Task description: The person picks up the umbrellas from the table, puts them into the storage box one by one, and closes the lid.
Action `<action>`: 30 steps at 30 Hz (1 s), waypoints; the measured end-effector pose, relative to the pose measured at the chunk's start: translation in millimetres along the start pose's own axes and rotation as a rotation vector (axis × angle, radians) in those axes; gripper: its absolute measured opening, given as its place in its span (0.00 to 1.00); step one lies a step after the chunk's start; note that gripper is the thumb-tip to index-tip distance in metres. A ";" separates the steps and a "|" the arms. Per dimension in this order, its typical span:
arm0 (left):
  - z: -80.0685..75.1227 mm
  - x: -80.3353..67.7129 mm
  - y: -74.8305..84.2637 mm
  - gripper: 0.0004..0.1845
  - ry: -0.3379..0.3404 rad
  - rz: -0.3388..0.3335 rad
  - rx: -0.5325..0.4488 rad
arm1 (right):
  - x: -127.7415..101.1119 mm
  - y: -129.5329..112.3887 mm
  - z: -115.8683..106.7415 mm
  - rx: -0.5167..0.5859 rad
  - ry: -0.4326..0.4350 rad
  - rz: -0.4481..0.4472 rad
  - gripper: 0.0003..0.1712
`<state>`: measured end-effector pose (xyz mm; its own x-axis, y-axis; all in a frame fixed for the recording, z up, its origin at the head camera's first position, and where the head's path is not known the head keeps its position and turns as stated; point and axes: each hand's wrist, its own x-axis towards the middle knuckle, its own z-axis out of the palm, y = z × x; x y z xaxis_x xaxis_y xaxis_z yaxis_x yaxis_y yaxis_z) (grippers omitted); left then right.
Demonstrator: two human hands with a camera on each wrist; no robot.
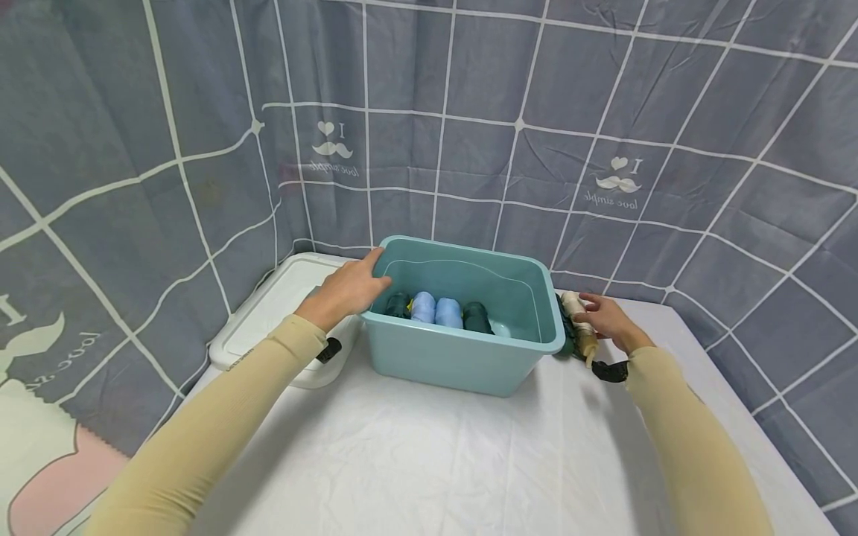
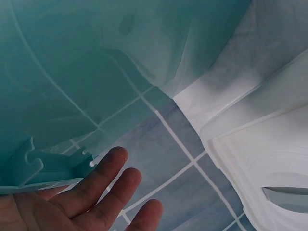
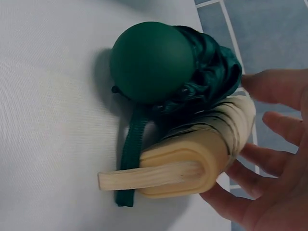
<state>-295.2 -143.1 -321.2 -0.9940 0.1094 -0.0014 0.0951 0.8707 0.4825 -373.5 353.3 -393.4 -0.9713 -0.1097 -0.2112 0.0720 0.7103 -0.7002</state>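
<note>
The teal tub (image 1: 436, 361) looks smooth plastic, the green bundle (image 3: 219, 72) glossy cloth with a matt knob (image 3: 150, 61), the cream bundle (image 3: 236, 122) cloth with a matt handle (image 3: 210, 150), the bench cover (image 1: 436, 461) wrinkled cloth.

Mirrored "I" (image 1: 637, 165), heart (image 1: 619, 163), moustache (image 1: 618, 183), "love simple" (image 1: 611, 201), on grey checked cloth (image 1: 482, 82)

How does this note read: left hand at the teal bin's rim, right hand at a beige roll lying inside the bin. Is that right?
Not quite: the beige roll lies outside the teal bin, on the white surface to its right, as the head view shows. The rest stands: the left hand is at the bin's rim, the right hand at that roll.
</note>
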 end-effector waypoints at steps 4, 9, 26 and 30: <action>-0.1 0.1 0.3 0.41 -0.004 -0.004 0.003 | 6.1 5.6 1.9 -0.027 0.000 0.022 0.43; -0.4 0.5 0.3 0.40 -0.003 -0.002 0.005 | 7.8 7.1 2.9 -0.018 -0.006 0.028 0.44; -0.4 0.7 0.1 0.40 -0.009 -0.002 0.003 | 9.1 11.3 3.2 -0.070 -0.003 0.030 0.49; -0.1 0.7 0.1 0.41 -0.010 -0.004 0.003 | 11.3 11.9 3.5 -0.101 0.013 0.023 0.48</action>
<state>-295.9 -143.0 -321.0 -0.9938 0.1108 -0.0125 0.0913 0.8727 0.4796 -382.8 358.1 -406.5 -0.9724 -0.0840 -0.2175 0.0720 0.7789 -0.6230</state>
